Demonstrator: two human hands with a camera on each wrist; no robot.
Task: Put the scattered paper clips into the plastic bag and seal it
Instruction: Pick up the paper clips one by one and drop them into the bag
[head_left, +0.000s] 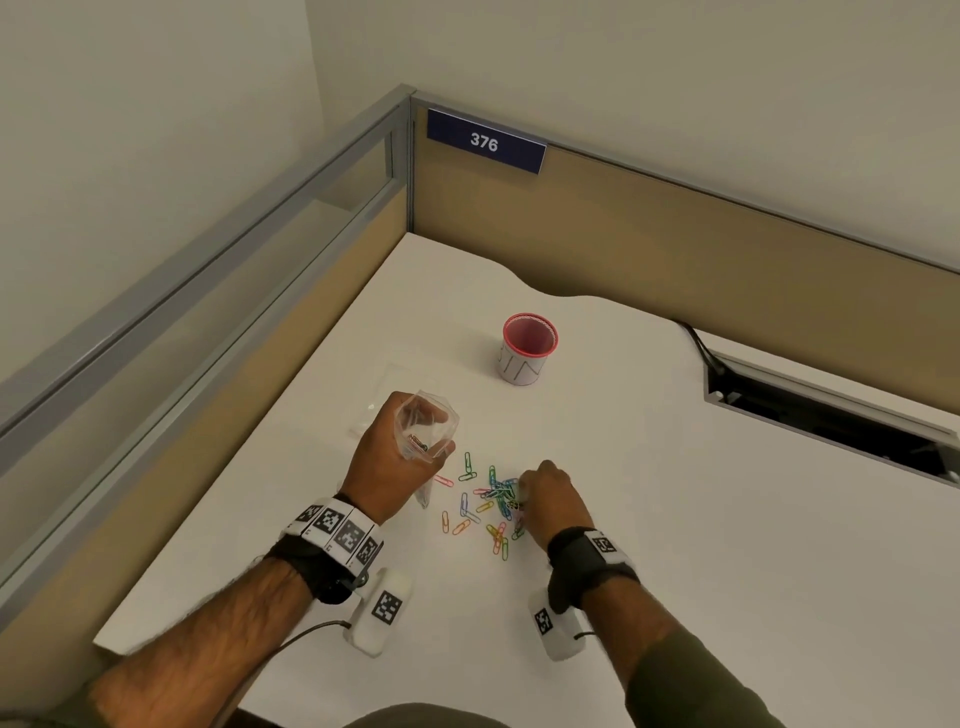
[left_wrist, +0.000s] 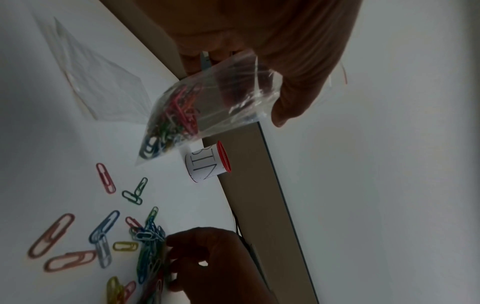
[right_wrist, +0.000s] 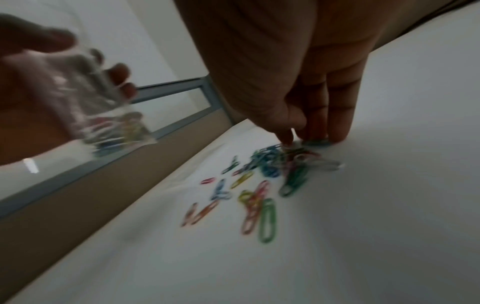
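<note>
My left hand (head_left: 410, 431) grips a clear plastic bag (head_left: 427, 441) above the white table (head_left: 675, 519), mouth held open and facing up. In the left wrist view the bag (left_wrist: 197, 107) holds several coloured paper clips bunched at its bottom. More scattered paper clips (head_left: 488, 506) lie just to its right, several loose and a tangled pile by my right hand (head_left: 524, 493). In the right wrist view the thumb and fingertips (right_wrist: 337, 135) come down on the pile (right_wrist: 270, 162) and pinch at the clips. That view is blurred.
A white cup with a pink rim (head_left: 529, 351), labelled BIN, stands behind the clips. A second flat clear bag (head_left: 387, 387) lies on the table behind my left hand. Partition walls close the back and left. A cable slot (head_left: 831, 415) cuts the table at right.
</note>
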